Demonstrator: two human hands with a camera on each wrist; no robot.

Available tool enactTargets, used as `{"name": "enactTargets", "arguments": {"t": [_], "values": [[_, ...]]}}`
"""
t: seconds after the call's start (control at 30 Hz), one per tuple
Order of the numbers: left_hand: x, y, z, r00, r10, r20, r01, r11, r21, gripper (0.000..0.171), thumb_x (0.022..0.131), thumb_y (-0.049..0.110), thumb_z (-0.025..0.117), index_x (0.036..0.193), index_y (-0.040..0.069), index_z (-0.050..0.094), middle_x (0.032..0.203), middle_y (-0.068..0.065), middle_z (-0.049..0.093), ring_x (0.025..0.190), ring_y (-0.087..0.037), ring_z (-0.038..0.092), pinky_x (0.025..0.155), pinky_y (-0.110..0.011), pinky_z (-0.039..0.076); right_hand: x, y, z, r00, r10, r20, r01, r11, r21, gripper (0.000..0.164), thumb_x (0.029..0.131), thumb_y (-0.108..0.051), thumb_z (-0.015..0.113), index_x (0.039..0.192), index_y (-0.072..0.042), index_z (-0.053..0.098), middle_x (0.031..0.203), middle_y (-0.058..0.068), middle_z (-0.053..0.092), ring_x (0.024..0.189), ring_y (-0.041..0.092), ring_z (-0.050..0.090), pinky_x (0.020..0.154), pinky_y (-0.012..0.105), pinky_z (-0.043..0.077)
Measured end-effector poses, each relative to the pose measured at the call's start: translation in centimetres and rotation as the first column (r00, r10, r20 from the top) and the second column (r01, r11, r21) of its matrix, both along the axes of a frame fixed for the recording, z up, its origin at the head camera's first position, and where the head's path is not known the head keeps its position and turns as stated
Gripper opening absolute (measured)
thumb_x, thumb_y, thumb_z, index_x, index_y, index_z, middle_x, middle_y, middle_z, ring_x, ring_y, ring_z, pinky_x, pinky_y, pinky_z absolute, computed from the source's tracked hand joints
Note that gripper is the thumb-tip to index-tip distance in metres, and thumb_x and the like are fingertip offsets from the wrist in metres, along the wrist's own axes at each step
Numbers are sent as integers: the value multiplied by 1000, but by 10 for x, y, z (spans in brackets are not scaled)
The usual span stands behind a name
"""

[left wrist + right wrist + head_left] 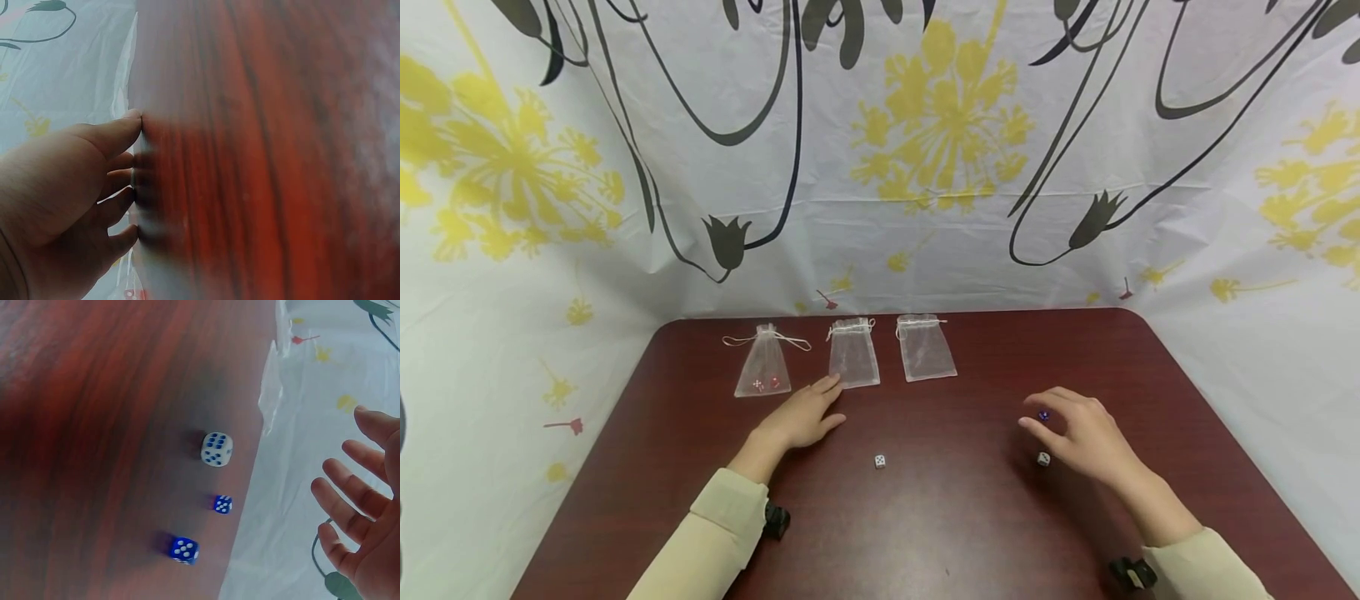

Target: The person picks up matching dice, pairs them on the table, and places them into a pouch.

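My left hand rests on the table, its fingertips by the lower left corner of the middle sheer drawstring pouch. In the left wrist view its fingers are loosely spread and hold nothing. Above the table's right side is my right hand, thumb and fingers apart and nothing in its grasp. Below it in the right wrist view lie a white die with blue pips, a small blue die and a larger blue die. Another white die sits between the hands.
To the left, a sheer pouch contains small red-and-white dice. A third sheer pouch lies flat near the back edge of the dark red table. A patterned white cloth hangs behind and at both sides.
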State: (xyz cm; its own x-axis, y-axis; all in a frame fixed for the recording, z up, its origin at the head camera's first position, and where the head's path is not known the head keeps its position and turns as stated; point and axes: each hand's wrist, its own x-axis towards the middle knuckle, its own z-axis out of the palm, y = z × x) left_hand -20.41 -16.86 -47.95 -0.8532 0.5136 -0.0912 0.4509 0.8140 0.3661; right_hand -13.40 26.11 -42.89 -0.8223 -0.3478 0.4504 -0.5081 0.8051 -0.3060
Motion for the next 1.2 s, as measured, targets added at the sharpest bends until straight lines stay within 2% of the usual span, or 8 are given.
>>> {"name": "enactTargets", "arguments": {"t": [0.23,0.5,0.7,0.9,1.2], "values": [[0,1,-1,1000,13,3,-13,1000,-2,60,104,34,57,152,0,42,163,-14,29,151,-30,25,121,-49,23,6,10,-18,998,36,53,-37,999,19,24,84,-22,85,104,-15,75,98,-5,70,77,14,64,62,32,51],[3,2,2,1000,8,9,-9,1000,12,60,104,32,59,151,-1,43,163,-15,30,151,-32,26,121,-50,25,14,24,-40,996,54,77,-61,994,87,27,79,-26,88,100,-15,76,97,-5,70,81,14,68,66,38,54],[4,2,3,1000,16,18,-16,1000,14,60,104,33,58,152,0,42,163,-15,29,151,-31,26,121,-50,24,16,29,-44,991,61,117,-76,988,133,25,78,-25,88,98,-16,77,97,-7,70,86,13,68,74,45,54],[5,1,2,1000,20,10,-20,1000,22,59,104,32,58,151,0,43,163,-15,30,151,-32,27,121,-51,24,15,31,-45,987,80,137,-101,983,152,20,76,-19,89,92,-18,77,93,-13,67,83,6,66,70,37,55],[4,2,3,1000,18,1,-18,1000,18,59,104,32,58,151,-1,43,163,-15,30,151,-32,27,121,-50,24,12,30,-44,990,123,65,-132,979,152,19,74,-14,90,87,-19,76,92,-13,67,81,5,66,68,36,55]]}}
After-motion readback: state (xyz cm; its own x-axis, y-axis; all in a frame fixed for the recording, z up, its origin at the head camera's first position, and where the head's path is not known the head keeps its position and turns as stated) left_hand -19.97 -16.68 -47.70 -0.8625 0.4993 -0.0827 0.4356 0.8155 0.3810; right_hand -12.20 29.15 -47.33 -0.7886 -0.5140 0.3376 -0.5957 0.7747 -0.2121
